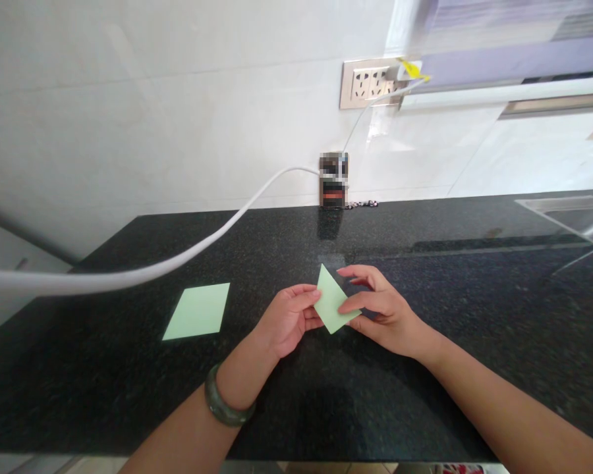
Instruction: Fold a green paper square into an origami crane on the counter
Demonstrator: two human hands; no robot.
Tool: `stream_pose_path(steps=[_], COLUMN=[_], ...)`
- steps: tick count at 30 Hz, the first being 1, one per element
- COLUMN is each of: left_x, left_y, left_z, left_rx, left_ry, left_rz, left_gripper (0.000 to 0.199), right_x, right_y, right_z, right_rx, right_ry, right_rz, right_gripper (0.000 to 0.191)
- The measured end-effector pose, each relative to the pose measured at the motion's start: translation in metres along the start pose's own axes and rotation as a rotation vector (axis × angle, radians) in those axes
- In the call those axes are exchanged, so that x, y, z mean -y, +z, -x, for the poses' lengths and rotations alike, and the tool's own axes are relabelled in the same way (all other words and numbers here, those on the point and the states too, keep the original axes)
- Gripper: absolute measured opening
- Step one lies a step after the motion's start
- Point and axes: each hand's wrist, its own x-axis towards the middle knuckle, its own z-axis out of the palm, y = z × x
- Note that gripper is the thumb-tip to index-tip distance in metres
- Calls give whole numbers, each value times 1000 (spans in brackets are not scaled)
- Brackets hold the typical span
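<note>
Two hands, left (289, 319) and right (388, 309), pinched a green paper sheet (330, 304). Light and easily creased, it probably called for fingertip holds at its edges.

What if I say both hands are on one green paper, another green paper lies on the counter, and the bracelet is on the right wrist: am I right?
Nearly! The bracelet is on the left wrist, as the head view shows. The left hand and right hand are on one green paper, and another green paper lies on the counter.
</note>
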Motion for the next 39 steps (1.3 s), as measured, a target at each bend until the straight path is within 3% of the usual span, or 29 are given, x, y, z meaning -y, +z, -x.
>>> stream_pose_path(steps=[12,20,24,33,39], left_x=[-3,0,2,4,4], left_y=[1,5,6,8,8], left_z=[2,3,2,2,3], left_rx=[-14,-68,-77,-98,-71], left_ry=[79,119,153,184,189], left_rz=[-108,-175,-200,-210,-204], left_gripper=[22,20,19,20,22], right_x=[-4,-3,-7,-4,-3], right_y=[2,11,14,6,6], right_z=[0,0,1,-2,-3], right_rx=[-167,-265,-235,-72,-81], right_ry=[58,264,333,121,106], right_rz=[113,-39,-88,1,8], right_gripper=[9,8,7,14,13])
